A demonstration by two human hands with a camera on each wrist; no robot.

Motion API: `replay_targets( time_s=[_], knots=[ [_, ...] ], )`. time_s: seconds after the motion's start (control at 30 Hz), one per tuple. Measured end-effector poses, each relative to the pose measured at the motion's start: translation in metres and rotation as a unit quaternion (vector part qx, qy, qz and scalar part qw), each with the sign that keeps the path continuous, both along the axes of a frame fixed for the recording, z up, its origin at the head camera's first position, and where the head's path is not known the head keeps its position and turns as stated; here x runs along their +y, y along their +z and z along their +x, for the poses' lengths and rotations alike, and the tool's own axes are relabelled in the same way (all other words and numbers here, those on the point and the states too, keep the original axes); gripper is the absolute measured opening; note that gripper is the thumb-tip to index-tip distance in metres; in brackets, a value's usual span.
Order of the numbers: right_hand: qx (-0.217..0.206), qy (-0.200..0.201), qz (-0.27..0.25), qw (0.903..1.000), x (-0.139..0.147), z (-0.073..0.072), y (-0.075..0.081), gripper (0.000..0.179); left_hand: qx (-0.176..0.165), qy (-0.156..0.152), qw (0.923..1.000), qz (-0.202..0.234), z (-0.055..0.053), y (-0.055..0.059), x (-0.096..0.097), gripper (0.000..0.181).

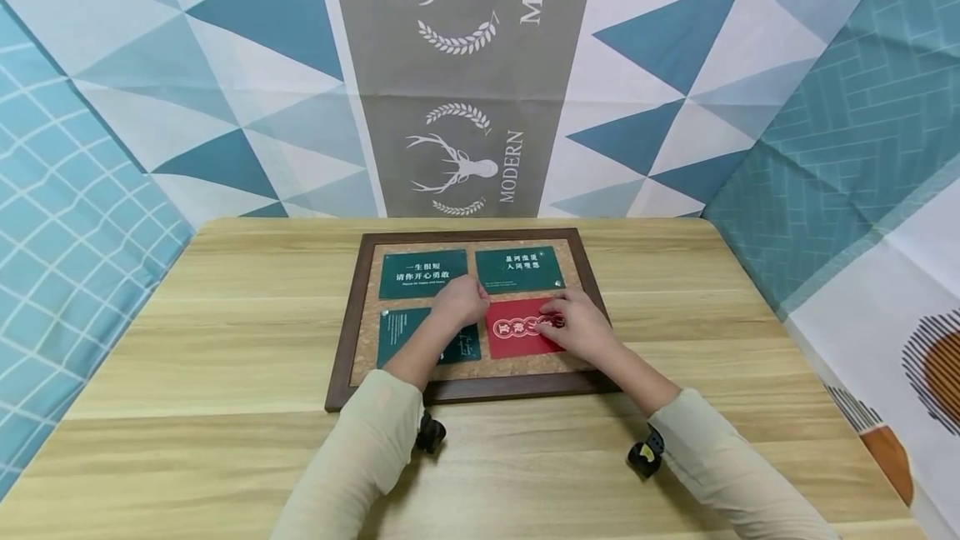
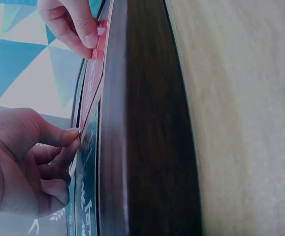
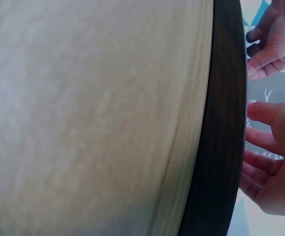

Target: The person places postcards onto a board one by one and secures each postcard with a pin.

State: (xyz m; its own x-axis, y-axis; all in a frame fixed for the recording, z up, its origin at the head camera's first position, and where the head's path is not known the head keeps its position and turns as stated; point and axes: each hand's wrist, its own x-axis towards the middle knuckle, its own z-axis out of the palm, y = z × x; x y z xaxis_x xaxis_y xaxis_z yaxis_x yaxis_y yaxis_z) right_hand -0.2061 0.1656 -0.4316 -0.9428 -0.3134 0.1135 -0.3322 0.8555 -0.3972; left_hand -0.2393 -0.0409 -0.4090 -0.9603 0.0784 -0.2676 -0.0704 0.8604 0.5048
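A red card [image 1: 517, 338] with white print lies on the lower right of a cork board [image 1: 442, 371]. At the card's upper left corner my left hand [image 1: 459, 303] pinches a small push pin between thumb and forefinger; the fingertips mostly hide it. The other left fingers are curled, as the left wrist view shows with the left hand [image 2: 29, 162]. My right hand [image 1: 581, 325] rests its extended, spread fingertips on the right part of the red card. In the left wrist view, a clear push pin [image 2: 101, 30] shows beside the right fingertips.
A dark wooden frame [image 1: 347, 332] surrounds the cork. Green cards are on it: one upper left [image 1: 405, 273], one upper right [image 1: 517, 273], and one lower left [image 1: 397, 336], partly behind the left wrist. The board lies on a wooden table [image 1: 225, 340] before a patterned backdrop [image 1: 450, 65].
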Motion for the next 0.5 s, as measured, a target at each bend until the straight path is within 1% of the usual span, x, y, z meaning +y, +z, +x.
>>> replay_targets(
  time_s=[0.1, 0.3, 0.43, 0.5],
  knots=[
    [0.005, 0.002, -0.001, 1.0000, 0.000, 0.000, 0.000, 0.031, 0.008, -0.007, 0.9998, 0.019, 0.000, -0.001, -0.003, 0.013],
    [0.007, 0.001, 0.001, 1.0000, 0.000, 0.000, 0.000, 0.031, 0.009, -0.012, 0.9968, 0.078, -0.001, -0.004, -0.012, 0.018],
    [0.005, 0.001, 0.003, 1.0000, 0.000, 0.000, 0.000, 0.032, 0.003, -0.006, 0.9959, 0.091, -0.001, -0.005, -0.014, 0.019],
    [0.004, 0.001, 0.003, 1.0000, 0.000, 0.000, 0.000, 0.031, 0.003, -0.004, 0.9960, 0.090, -0.001, -0.005, -0.014, 0.018]
  ],
)
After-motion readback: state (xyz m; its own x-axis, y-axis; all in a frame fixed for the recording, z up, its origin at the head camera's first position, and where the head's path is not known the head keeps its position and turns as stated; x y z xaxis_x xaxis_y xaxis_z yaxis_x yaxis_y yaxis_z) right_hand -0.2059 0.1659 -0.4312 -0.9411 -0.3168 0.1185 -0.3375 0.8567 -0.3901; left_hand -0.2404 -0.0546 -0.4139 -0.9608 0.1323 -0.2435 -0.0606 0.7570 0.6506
